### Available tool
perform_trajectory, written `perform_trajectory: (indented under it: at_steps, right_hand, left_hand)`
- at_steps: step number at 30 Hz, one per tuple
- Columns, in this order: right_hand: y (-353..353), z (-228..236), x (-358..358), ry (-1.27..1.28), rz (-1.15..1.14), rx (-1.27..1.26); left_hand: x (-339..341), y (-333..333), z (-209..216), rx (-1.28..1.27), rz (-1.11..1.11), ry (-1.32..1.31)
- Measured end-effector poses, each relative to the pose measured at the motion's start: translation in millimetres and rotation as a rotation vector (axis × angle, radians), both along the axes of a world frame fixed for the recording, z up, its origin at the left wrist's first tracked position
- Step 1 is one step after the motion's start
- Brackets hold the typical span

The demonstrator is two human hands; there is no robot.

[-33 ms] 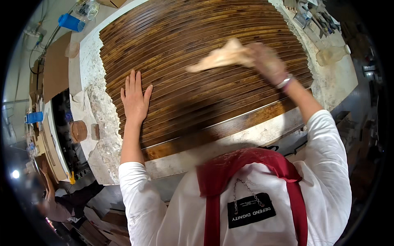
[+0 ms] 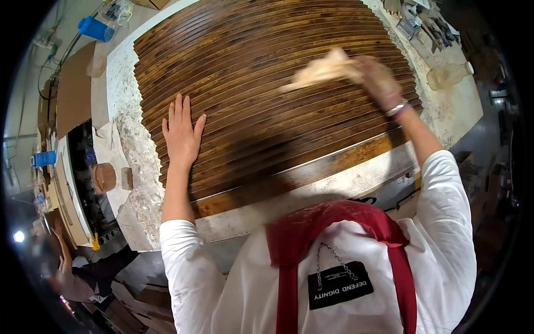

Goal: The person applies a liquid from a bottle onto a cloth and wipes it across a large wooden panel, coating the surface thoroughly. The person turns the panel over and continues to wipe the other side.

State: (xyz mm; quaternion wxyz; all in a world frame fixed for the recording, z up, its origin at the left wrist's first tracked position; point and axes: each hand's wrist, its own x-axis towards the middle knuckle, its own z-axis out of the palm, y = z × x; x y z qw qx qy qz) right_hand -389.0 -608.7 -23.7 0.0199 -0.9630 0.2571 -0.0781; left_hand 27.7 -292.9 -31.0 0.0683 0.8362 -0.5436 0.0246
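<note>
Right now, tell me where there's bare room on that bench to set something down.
Most open: the slatted wood panel between the left hand and the cloth in the right hand, and the white bench edge below it. Crowded: top right by the plastic bottle and tools.

We look straight down from our head through one wide fisheye view (edges bending toward the rim), close over the slatted panel (image 2: 267, 94) on the bench (image 2: 133, 167), our forearms entering from below.

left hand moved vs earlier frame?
No. The left hand lies flat at the same spot on the slatted panel, same offset from the panel's left edge; both frames are the same instant.
</note>
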Motion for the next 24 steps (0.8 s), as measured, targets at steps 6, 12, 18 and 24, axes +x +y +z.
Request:
perform_trajectory:
  at_steps: [6,12,18,24]
  right_hand:
    - [-99.7,-1.2,-140.4,-0.969,-0.639,0.776]
    - [132.3,70.9,105.3,-0.344,-0.052,1.009]
    - [70.1,80.0,79.3,-0.206,0.208,0.247]
    - [66.1,12.8,57.7,0.224,0.236,-0.02]
  left_hand:
    - [-36.7,-25.6,24.2,-0.191,-0.109,0.097]
    - [-187.1,-110.4,38.0,-0.634,-0.247,1.596]
    - [-139.4,-81.0,69.0,-0.655,-0.22,0.517]
    - [-85.1,-25.4,15.5,-0.23,-0.132,0.145]
